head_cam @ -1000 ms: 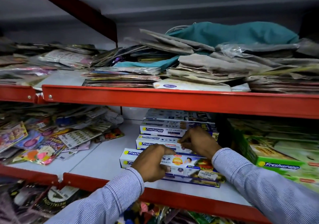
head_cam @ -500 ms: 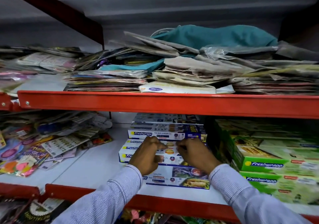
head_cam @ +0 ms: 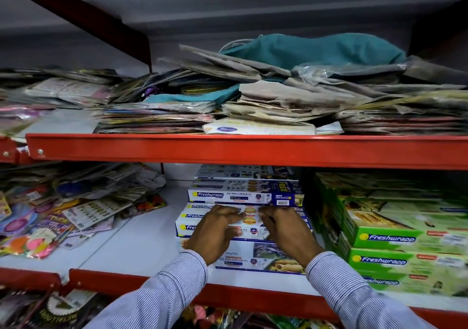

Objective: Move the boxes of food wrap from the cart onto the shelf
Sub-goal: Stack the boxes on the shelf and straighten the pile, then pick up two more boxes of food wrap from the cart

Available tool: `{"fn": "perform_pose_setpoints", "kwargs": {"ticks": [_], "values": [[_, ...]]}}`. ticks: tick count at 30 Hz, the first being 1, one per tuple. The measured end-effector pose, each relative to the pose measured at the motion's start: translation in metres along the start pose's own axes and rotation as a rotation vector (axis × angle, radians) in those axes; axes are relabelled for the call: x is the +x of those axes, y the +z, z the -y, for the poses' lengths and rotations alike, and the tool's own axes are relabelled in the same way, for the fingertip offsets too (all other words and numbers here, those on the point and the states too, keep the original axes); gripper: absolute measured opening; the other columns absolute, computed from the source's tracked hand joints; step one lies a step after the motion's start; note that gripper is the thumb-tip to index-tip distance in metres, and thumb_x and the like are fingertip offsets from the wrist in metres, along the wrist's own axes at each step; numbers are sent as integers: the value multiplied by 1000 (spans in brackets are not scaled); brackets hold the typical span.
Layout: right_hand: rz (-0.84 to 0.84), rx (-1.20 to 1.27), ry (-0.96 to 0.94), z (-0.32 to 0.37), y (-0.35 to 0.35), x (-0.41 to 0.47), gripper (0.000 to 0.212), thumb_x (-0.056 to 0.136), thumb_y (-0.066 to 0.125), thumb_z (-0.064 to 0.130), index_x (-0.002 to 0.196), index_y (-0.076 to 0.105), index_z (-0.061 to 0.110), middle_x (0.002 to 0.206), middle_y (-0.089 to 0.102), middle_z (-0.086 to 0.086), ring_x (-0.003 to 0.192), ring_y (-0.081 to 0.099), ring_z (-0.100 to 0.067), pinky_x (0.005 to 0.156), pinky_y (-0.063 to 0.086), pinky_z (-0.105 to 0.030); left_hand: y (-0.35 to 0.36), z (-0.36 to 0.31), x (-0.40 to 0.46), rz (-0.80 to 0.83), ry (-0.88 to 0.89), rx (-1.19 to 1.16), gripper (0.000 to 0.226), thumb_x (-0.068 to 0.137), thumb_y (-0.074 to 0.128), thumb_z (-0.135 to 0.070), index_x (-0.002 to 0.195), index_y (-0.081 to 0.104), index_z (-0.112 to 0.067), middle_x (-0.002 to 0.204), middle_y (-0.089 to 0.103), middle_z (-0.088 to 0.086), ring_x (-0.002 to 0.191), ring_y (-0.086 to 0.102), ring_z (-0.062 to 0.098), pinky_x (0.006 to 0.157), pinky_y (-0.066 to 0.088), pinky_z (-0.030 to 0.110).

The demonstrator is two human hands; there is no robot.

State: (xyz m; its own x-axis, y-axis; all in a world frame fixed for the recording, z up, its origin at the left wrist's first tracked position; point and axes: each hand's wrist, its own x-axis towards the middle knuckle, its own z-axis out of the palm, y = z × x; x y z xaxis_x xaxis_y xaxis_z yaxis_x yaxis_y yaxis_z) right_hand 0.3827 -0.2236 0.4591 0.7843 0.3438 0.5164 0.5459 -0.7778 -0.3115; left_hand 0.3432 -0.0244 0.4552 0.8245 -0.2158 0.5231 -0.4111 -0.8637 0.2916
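Note:
Several blue-and-white Freshwrapp foil boxes (head_cam: 229,196) lie stacked in rows on the white middle shelf (head_cam: 141,247). My left hand (head_cam: 215,230) and my right hand (head_cam: 286,232) rest side by side on the front box of the stack (head_cam: 249,223), fingers curled over its top edge. Another flat box (head_cam: 260,260) lies in front, partly under my wrists. Both sleeves are striped. The cart is out of view.
Green Freshwrapp boxes (head_cam: 387,240) are stacked right of the blue ones. Loose colourful packets (head_cam: 63,214) fill the shelf's left side. The red shelf beam (head_cam: 253,151) hangs just above the stack, with paper bags and teal cloth (head_cam: 304,52) on the upper shelf.
Both hands have moved deeper into the shelf and closer together, from the front box up onto the stacked box behind it. The view has shifted right and nearer.

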Motion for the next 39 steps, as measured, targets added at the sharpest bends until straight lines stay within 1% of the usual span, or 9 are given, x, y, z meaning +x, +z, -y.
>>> {"fn": "perform_pose_setpoints", "kwargs": {"ticks": [8, 12, 15, 18, 21, 29, 33, 37, 39], "values": [[27, 11, 4, -1, -5, -2, 30, 100, 45, 35, 112, 67, 19, 99, 78, -9, 82, 71, -26, 74, 58, -39, 1, -2, -1, 28, 3, 36, 40, 95, 61, -29, 134, 56, -27, 144, 54, -4, 133, 42, 17, 111, 30, 26], [43, -47, -17, 4, -11, -7, 33, 102, 41, 32, 126, 63, 22, 124, 71, -8, 105, 68, -26, 82, 54, -34, -1, -3, -14, 57, 23, 267, 48, 100, 41, -45, 146, 38, -30, 159, 31, -4, 147, 23, 24, 121, 16, 44], [-56, -153, -55, 15, -15, -33, 50, 103, 36, 37, 150, 38, 23, 158, 40, -5, 146, 35, -30, 116, 38, -44, -4, -8, -46, -26, 5, 371, 63, 99, 26, -61, 153, 15, -31, 165, 2, -2, 152, -2, 28, 120, 3, 58], [-176, -220, -45, 34, -16, -80, 61, 100, 32, 47, 156, 23, 25, 166, 21, -7, 154, 11, -33, 124, 19, -52, -3, -18, -96, -92, -25, 416, 74, 96, 27, -65, 154, -1, -28, 165, -7, 5, 150, -12, 33, 117, -3, 64], [-166, -222, -19, 53, -1, -135, 69, 97, 38, 51, 157, 16, 27, 168, 10, -11, 154, -1, -37, 124, 7, -57, 3, -27, -152, -58, -77, 451, 79, 94, 31, -65, 155, 2, -22, 164, -4, 14, 149, -11, 40, 114, 1, 71], [176, -224, 75, 59, 90, -291, 77, 88, 51, 47, 157, 19, 31, 167, 5, -17, 152, -5, -45, 119, 9, -68, 59, -23, -317, 211, -237, 370, 82, 90, 42, -62, 153, 19, -14, 161, 9, 24, 147, 0, 49, 110, 8, 75], [419, -186, 101, 57, 142, -366, 72, 86, 48, 47, 153, 30, 28, 160, 30, -20, 146, 24, -50, 114, 16, -70, 106, -14, -408, 403, -321, 312, 81, 90, 44, -61, 153, 21, -15, 161, 12, 23, 147, 2, 49, 109, 10, 75], [668, -155, 92, 56, 191, -433, 75, 87, 55, 39, 155, 25, 27, 166, 17, -14, 152, 5, -45, 118, 8, -69, 144, -12, -483, 596, -397, 256, 81, 92, 36, -63, 154, 13, -17, 161, 6, 22, 147, 1, 49, 110, 1, 73], [798, -119, 84, 51, 223, -468, 78, 84, 59, 36, 154, 26, 28, 166, 18, -12, 152, 9, -42, 118, 4, -63, 165, -7, -514, 692, -411, 224, 82, 91, 35, -64, 154, 17, -14, 161, 9, 23, 147, 3, 48, 110, 1, 73]]}}
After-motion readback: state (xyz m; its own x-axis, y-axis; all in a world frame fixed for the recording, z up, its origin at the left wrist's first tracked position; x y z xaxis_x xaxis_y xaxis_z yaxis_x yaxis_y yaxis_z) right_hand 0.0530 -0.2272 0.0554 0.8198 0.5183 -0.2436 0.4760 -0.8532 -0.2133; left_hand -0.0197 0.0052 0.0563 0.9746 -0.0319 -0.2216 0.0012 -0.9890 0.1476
